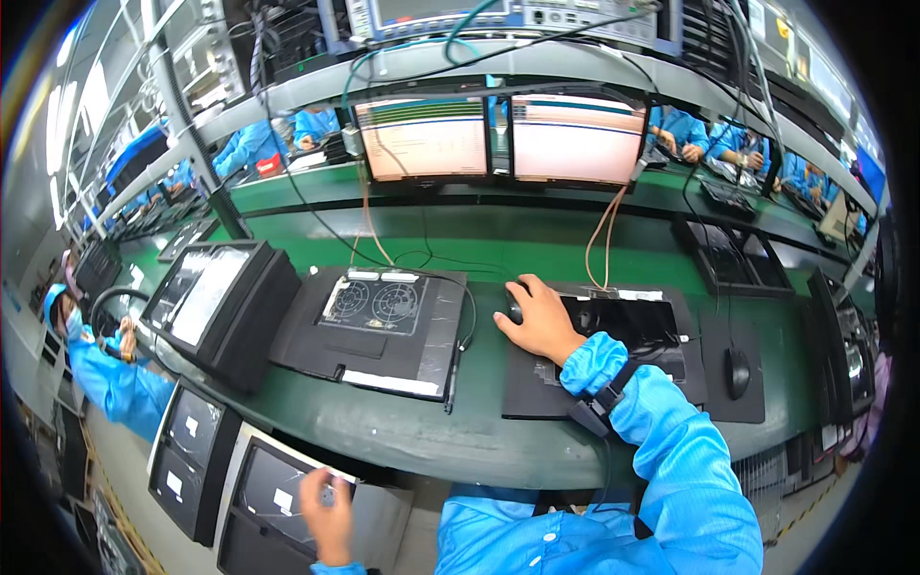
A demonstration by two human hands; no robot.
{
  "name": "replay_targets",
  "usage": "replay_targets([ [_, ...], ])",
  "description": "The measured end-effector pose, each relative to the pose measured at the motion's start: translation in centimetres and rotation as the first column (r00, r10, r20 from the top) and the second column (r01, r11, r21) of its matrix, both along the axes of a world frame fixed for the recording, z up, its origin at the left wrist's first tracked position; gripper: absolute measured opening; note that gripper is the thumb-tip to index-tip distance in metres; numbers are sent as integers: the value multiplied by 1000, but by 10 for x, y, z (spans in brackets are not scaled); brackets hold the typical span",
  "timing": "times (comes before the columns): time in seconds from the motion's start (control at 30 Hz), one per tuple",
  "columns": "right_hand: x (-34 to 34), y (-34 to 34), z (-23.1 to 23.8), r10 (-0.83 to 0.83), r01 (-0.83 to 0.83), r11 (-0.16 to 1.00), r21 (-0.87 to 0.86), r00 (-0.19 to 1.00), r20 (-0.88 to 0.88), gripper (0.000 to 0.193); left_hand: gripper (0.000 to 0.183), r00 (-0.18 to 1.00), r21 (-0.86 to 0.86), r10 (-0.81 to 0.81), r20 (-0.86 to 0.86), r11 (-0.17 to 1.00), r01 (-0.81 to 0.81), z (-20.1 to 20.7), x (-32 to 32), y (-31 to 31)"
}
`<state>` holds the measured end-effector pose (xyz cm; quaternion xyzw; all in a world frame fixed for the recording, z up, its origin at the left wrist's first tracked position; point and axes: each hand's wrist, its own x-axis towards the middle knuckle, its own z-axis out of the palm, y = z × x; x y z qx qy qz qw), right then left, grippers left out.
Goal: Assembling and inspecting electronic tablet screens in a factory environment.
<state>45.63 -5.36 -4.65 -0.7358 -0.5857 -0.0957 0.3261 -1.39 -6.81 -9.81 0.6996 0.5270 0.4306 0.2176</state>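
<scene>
My right hand [539, 321] rests over a black mouse [515, 306], its fingers closed around it, beside a dark flat phone-like device [628, 323] on a black fixture board [537, 393]. A cable is plugged into the device's right end. Low on the left, my left hand [329, 517] is above a light-framed box with a black insert [251, 503]. Its fingers curl together around a small greyish thing that I cannot make out. Another black board [412, 350], with two printed round targets under a clear sheet, lies left of centre on the green bench [450, 446].
Two lit monitors [426, 139] [578, 139] stand behind the bench under a metal rail. A second mouse [737, 372] sits on a dark pad at right. Black boxes [216, 307] flank the left side. Cables hang over the bench. A co-worker in blue [110, 379] is at far left.
</scene>
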Motion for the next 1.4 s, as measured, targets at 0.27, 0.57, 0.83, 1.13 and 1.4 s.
replay_targets([
  [0.27, 10, -58, 46, 83, -91, 929, 360, 996, 39, 60, 18, 762, 189, -643, 72, 759, 623, 33, 183, -32],
  [0.57, 241, -284, 90, -491, 601, 483, 636, 788, -372, 21, 10, 788, 9, -609, 90, 792, 611, 8, 200, -28],
  [0.83, 378, -241, 58, -448, 176, 814, -554, 798, -404, 61, 6, 829, 120, -557, -53, 821, 559, 22, 201, -31],
  [1.13, 375, -209, 65, -378, 254, 802, -540, 916, -131, 45, 11, 925, 264, -347, -155, 888, 377, -14, 191, -37],
  [1.4, 300, -456, 159, -428, 354, 813, -462, 902, -61, 47, 18, 874, 116, -443, -201, 875, 470, 16, 196, -36],
])
